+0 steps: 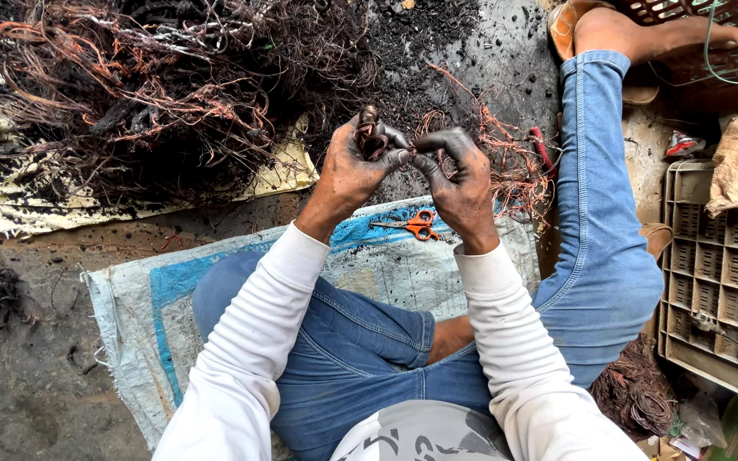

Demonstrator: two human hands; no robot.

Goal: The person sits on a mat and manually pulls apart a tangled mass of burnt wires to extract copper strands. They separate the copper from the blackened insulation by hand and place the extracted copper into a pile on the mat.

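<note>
Clamped in the left hand (360,166) is a small coil of wire (372,137), raised above the woven sack (403,265). Its loose end is pinched by the right hand (459,175). Orange scissors (420,224) lie below; a burnt wire heap (155,85) is spread behind.

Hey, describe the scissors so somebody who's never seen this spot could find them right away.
Start at the woven sack spread on the dirty ground in front of the seated person. Near its far edge, just below the two sooty hands, lie the scissors. Their bright orange handles stand out against the blue and white sack and the dull burnt wire around.
</note>
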